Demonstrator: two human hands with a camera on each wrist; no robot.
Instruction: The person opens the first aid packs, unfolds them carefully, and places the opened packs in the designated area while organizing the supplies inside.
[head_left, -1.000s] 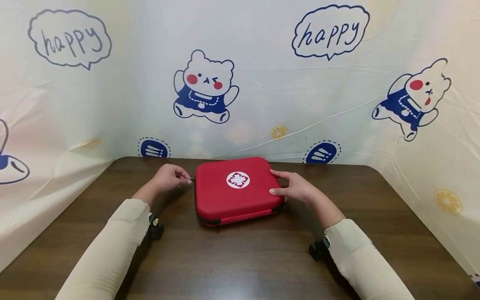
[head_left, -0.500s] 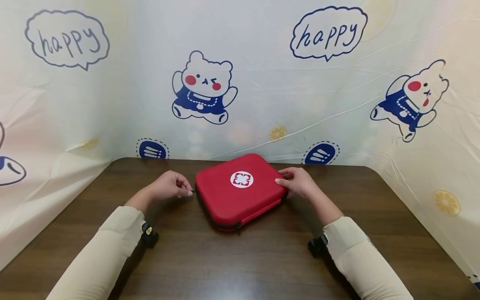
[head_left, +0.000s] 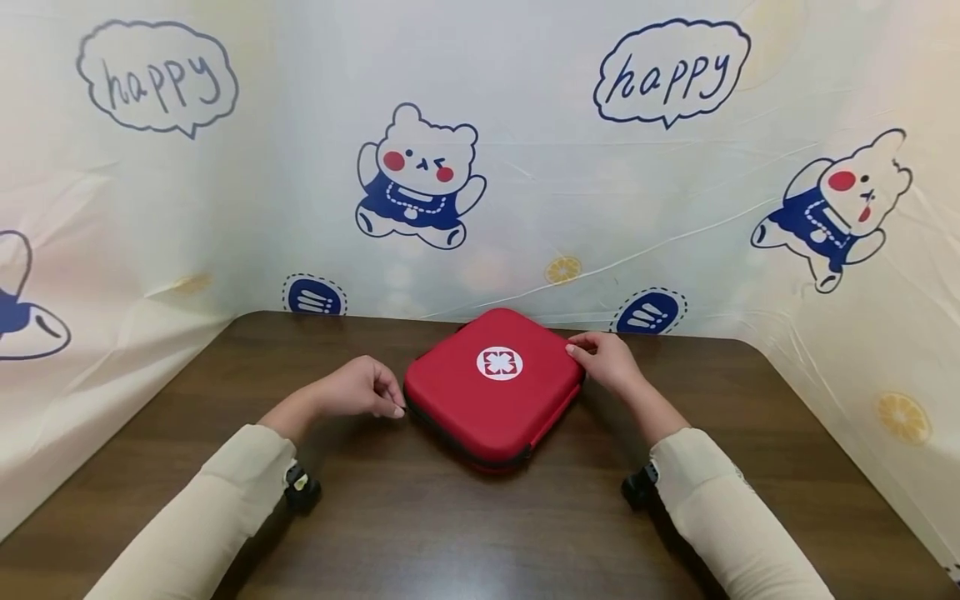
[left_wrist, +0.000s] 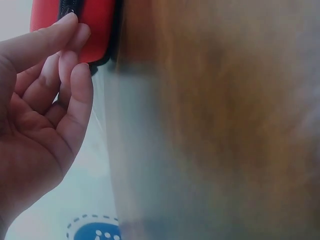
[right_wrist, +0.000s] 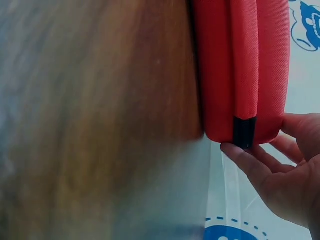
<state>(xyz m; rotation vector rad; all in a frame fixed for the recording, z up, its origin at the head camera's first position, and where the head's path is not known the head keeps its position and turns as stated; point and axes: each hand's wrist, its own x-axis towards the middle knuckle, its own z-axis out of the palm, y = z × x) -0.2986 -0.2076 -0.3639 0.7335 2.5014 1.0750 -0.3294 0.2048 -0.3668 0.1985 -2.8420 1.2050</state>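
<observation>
A red zippered first-aid case (head_left: 465, 400) with a white round emblem (head_left: 499, 363) lies on the brown table, one corner toward me. At its left corner my left hand (head_left: 360, 387) pinches a small dark zipper pull between thumb and forefinger. In the left wrist view, the thumb and fingertips meet right at the black zipper (left_wrist: 70, 6). My right hand (head_left: 611, 364) grips the opposite corner, thumb on top and fingers low along the side. The right wrist view shows the case's red side (right_wrist: 245, 60) and a black zipper end (right_wrist: 244, 131) at those fingers.
The wooden table (head_left: 450, 525) reaches back to a printed cloth (head_left: 525, 167) with bears and "happy" bubbles, which also hangs at both sides. A small black wrist camera (head_left: 302, 490) is strapped at my left cuff, another camera (head_left: 640, 487) at my right.
The case has turned on the table, its front left corner swinging toward me and to the right. My left hand has come nearer with the zipper pull; my right hand has shifted along the edge.
</observation>
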